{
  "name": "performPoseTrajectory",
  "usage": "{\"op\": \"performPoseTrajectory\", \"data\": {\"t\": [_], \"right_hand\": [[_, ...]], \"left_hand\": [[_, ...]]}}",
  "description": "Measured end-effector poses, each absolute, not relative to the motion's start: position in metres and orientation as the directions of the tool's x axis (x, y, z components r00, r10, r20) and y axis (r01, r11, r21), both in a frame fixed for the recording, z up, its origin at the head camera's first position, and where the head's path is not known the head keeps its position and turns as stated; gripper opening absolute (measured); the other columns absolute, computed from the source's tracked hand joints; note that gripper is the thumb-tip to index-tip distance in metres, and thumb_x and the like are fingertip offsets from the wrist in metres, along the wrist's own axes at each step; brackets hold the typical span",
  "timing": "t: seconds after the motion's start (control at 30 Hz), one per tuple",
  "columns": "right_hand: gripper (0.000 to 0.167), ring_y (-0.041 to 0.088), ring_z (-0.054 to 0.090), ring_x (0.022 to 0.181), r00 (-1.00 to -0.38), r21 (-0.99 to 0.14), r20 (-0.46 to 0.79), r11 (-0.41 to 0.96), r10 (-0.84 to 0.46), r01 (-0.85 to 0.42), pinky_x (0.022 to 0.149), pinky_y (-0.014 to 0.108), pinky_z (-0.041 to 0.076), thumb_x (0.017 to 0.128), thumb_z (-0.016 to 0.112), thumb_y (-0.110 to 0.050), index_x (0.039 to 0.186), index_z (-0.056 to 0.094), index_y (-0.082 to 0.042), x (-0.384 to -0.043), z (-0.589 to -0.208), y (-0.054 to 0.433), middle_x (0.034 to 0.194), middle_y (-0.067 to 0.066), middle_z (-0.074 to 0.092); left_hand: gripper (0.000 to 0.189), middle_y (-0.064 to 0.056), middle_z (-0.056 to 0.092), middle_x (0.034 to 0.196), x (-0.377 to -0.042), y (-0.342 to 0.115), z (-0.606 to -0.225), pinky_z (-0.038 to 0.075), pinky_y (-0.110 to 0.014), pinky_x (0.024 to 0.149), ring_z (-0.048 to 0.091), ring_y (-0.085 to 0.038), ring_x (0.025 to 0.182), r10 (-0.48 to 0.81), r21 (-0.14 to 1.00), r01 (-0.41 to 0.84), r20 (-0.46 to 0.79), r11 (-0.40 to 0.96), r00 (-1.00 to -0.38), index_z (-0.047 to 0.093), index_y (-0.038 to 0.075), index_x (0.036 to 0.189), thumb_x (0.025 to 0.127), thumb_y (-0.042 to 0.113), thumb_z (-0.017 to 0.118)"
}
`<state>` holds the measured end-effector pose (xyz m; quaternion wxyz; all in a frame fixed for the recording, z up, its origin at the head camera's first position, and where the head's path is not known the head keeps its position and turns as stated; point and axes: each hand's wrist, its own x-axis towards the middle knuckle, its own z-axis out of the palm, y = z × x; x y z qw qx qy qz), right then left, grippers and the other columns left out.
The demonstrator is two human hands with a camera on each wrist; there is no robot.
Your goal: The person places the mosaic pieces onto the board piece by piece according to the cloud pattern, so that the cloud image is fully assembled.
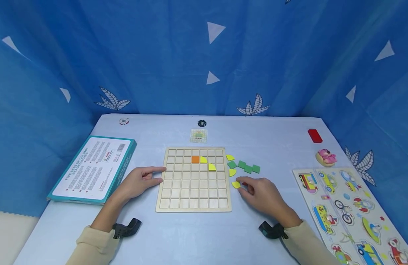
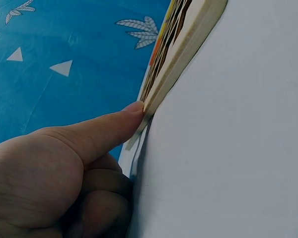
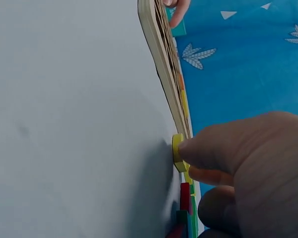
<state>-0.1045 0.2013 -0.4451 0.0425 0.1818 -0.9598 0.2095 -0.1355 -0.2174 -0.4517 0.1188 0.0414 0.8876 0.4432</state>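
A wooden grid board [image 1: 194, 180] lies mid-table, with an orange square tile [image 1: 195, 159] and two yellow quarter-circle tiles, one of them here [image 1: 212, 167], in its cells. My left hand [image 1: 137, 182] touches the board's left edge with index fingertip and thumb; the left wrist view has the thumb [image 2: 109, 129] against the wooden rim. Just off the board's right side, my right hand [image 1: 261, 195] pinches a yellow quarter-circle tile [image 1: 236, 184] between thumb and index finger. That tile [image 3: 177, 151] shows edge-on in the right wrist view, the thumb on it.
Beside the board's right edge lie several green square tiles [image 1: 248, 169] and more yellow quarter-circles [image 1: 232, 172]. A small pattern card [image 1: 198, 135] lies behind the board. At left is a teal box [image 1: 91, 169]; at right, a picture puzzle board [image 1: 353, 213], a pink figure [image 1: 326, 157] and a red block [image 1: 315, 135].
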Motion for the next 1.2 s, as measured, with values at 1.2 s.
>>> {"op": "performPoseTrajectory", "data": {"t": [1.2], "right_hand": [[0.025, 0.003, 0.036, 0.049, -0.910, -0.300, 0.217, 0.863, -0.354, -0.407, 0.049, 0.024, 0.030, 0.084, 0.085, -0.033, 0.098, 0.077, -0.015, -0.110, -0.447, 0.191, 0.054, -0.015, 0.039]], "left_hand": [[0.040, 0.000, 0.042, 0.059, -0.135, -0.218, -0.451, 0.034, -0.029, 0.055, 0.039, -0.015, 0.053, 0.188, 0.814, -0.032, -0.172, 0.580, -0.967, 0.070, 0.019, 0.133, 0.094, 0.025, 0.076]]}}
